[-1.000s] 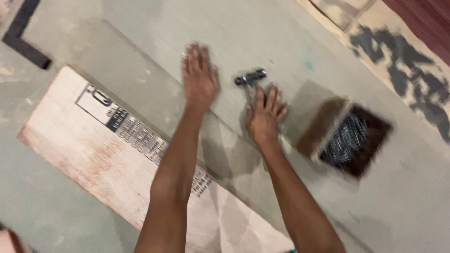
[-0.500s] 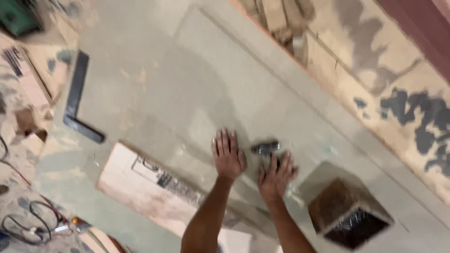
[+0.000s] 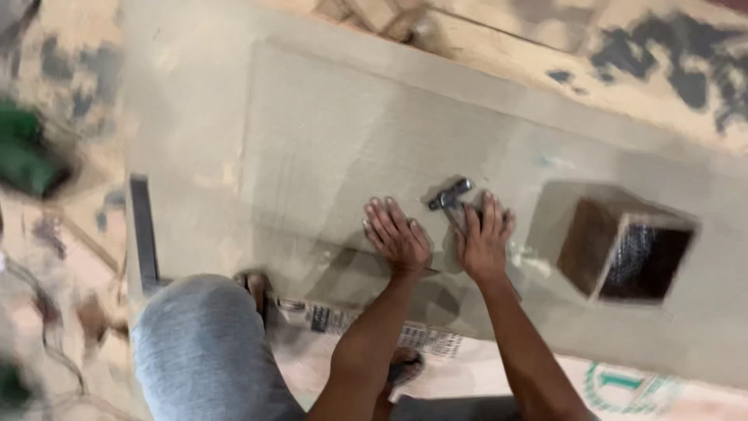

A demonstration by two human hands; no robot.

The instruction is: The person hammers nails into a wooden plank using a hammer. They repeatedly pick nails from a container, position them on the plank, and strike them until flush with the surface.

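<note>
My left hand (image 3: pixel 398 235) lies flat, palm down and fingers spread, on a large grey board (image 3: pixel 327 140) on the floor. My right hand (image 3: pixel 483 239) rests just to its right, over the handle of a hammer whose metal head (image 3: pixel 449 195) sticks out beyond the fingers. The frame is too blurred to show whether the fingers wrap the handle or only lie on it.
A small wooden box (image 3: pixel 623 249) holding nails stands on the board to the right. A dark metal square (image 3: pixel 142 226) lies at the left. My grey-clad knee (image 3: pixel 202 351) is at the bottom left, a printed plywood sheet (image 3: pixel 623 386) below.
The camera has swung and pulled back, bringing my knee and foot into view. Both hands stay on the board beside the hammer, roughly as before.
</note>
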